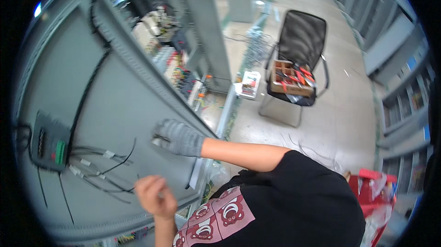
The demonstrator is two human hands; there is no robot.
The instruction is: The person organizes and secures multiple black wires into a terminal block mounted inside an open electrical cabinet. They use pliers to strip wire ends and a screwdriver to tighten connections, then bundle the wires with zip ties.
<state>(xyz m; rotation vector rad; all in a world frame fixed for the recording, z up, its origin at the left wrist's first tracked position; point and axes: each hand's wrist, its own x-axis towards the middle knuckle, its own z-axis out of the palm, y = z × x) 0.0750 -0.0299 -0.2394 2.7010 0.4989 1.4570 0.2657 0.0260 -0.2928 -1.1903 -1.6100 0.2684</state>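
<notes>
The person, in a black T-shirt (303, 196) with a pink printed panel, is leaning over a grey cabinet door (124, 109) that fills the left of the frame. Their bare left hand (156, 196), low and left of centre, has its fingers loosely curled near the ends of some dark wires (114, 168); it's blurred, and I can't tell whether that grip has hold of anything. The right hand (179, 137), in a grey glove (183, 139), is up near the middle over the door, fingers bent; I can't make out what, if anything, its grip has.

The wires, some with white tags (109, 154), fan out at lower left beside a dark grey box (48, 137) with a green connector (60, 151). A thick black cable (85, 93) runs down to it.

Over at upper right, a black chair (303, 31) carries a cardboard box (291, 88) of red-handled tools (301, 76).
</notes>
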